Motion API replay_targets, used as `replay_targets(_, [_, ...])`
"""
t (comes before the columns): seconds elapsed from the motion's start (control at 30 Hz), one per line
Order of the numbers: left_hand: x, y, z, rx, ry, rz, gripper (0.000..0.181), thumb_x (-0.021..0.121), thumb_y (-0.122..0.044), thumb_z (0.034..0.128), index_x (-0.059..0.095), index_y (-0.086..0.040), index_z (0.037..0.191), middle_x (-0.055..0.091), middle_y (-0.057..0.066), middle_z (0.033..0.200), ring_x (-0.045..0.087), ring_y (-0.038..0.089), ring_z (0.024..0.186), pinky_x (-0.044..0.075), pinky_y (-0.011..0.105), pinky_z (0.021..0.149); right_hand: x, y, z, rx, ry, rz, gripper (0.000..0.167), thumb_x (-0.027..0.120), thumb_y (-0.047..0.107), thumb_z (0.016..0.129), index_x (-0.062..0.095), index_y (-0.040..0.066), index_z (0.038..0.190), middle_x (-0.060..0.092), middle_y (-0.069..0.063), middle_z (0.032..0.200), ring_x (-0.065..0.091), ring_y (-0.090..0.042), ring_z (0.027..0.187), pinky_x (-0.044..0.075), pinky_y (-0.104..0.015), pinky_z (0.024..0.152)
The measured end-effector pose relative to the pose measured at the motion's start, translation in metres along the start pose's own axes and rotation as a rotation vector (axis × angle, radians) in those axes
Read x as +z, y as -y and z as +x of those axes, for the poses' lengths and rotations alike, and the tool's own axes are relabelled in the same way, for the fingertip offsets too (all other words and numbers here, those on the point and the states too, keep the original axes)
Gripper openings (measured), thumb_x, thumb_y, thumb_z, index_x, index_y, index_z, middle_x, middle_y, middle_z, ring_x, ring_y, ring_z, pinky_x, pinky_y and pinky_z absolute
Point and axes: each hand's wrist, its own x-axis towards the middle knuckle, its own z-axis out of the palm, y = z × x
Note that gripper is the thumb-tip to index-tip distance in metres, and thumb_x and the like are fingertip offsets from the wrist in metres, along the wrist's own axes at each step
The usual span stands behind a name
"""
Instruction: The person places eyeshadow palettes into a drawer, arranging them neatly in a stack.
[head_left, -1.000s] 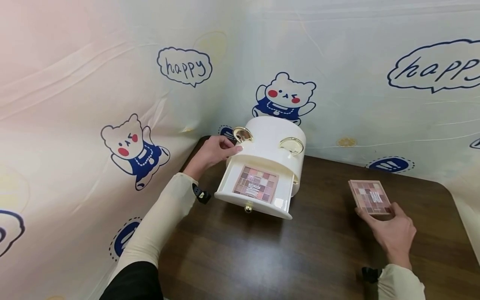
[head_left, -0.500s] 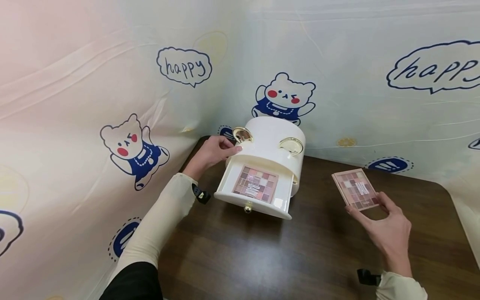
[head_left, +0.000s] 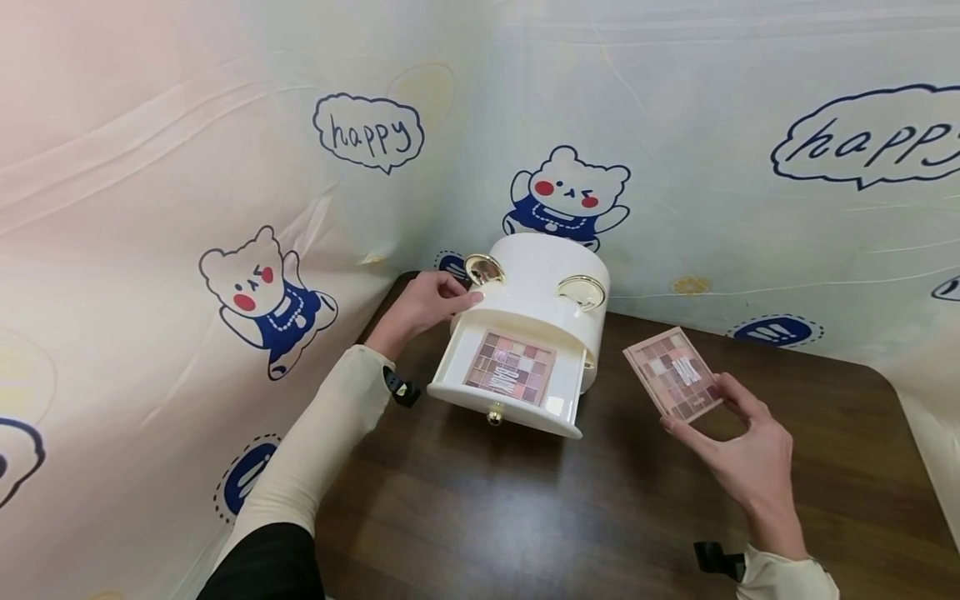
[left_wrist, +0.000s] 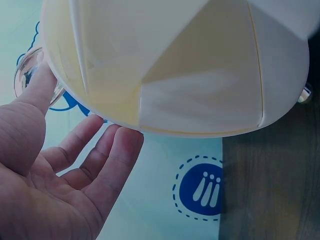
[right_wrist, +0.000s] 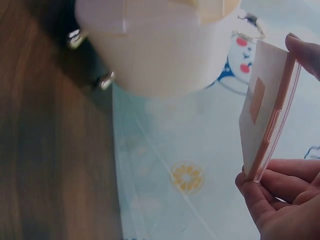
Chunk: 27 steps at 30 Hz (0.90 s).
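A glossy white storage box [head_left: 551, 271] with two round gold fittings stands on the dark wooden table. Its drawer [head_left: 570, 404], fitted with a gold knob [head_left: 494, 415], is pulled out toward me. Inside the drawer lies an eyeshadow palette [head_left: 510, 367] with a grid of pink and brown squares. My left hand [head_left: 423, 308] rests against the box's left side, fingers mostly extended in the left wrist view. Right of the box, my right hand [head_left: 750, 458] pinches a similar palette [head_left: 673, 375] by its edges, tilted above the table. Its pale back [right_wrist: 262, 100] shows in the right wrist view.
A printed cloth backdrop [head_left: 465, 100] with bears and lettering hangs behind and left of the table [head_left: 450, 517]. The box stands close to the backdrop. Bare tabletop lies in front of the drawer and beneath my right hand.
My right hand has lifted the palette from the right side of the table and carried it left toward the box, turning it. My left hand, the box and the drawer stay put.
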Motion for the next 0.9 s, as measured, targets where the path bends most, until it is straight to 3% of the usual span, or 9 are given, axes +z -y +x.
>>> replay_targets(0.2, [0.000, -0.001, 0.000, -0.001, 0.004, 0.008, 0.047, 0.077, -0.051, 0.0851, 0.068, -0.012, 0.109, 0.064, 0.008, 0.106, 0.061, 0.027, 0.091, 0.055, 0.038, 0.077, 0.004, 0.013, -0.004, -0.066, 0.021, 0.023, 0.091, 0.095, 0.035, 0.068, 0.053, 0.016, 0.147, 0.061, -0.009, 0.135, 0.052, -0.025, 0.123, 0.037, -0.042, 0.100])
replay_targets(0.43, [0.001, -0.001, 0.000, -0.015, 0.007, 0.001, 0.047, 0.077, -0.052, 0.0843, 0.068, -0.012, 0.108, 0.064, 0.008, 0.106, 0.061, 0.028, 0.092, 0.055, 0.042, 0.081, 0.009, 0.026, -0.007, -0.130, 0.051, 0.027, 0.092, 0.096, 0.034, 0.067, 0.054, 0.012, 0.145, 0.059, -0.009, 0.136, 0.051, -0.025, 0.123, 0.038, -0.051, 0.100])
replay_targets(0.63, [0.000, -0.002, 0.000, -0.013, 0.009, -0.003, 0.049, 0.077, -0.053, 0.0840, 0.068, -0.012, 0.109, 0.064, 0.008, 0.107, 0.061, 0.028, 0.092, 0.055, 0.042, 0.080, 0.014, 0.037, -0.008, -0.216, 0.075, 0.062, 0.089, 0.098, 0.030, 0.064, 0.057, 0.013, 0.142, 0.060, -0.006, 0.136, 0.053, -0.020, 0.118, 0.038, -0.043, 0.099])
replay_targets(0.9, [-0.001, 0.000, 0.000, 0.004, 0.006, 0.008, 0.047, 0.077, -0.051, 0.0854, 0.068, -0.011, 0.108, 0.064, 0.009, 0.106, 0.061, 0.027, 0.090, 0.055, 0.039, 0.077, 0.023, 0.055, -0.004, -0.295, 0.169, 0.127, 0.087, 0.097, 0.030, 0.066, 0.057, 0.013, 0.141, 0.058, -0.007, 0.137, 0.052, -0.025, 0.120, 0.034, -0.061, 0.100])
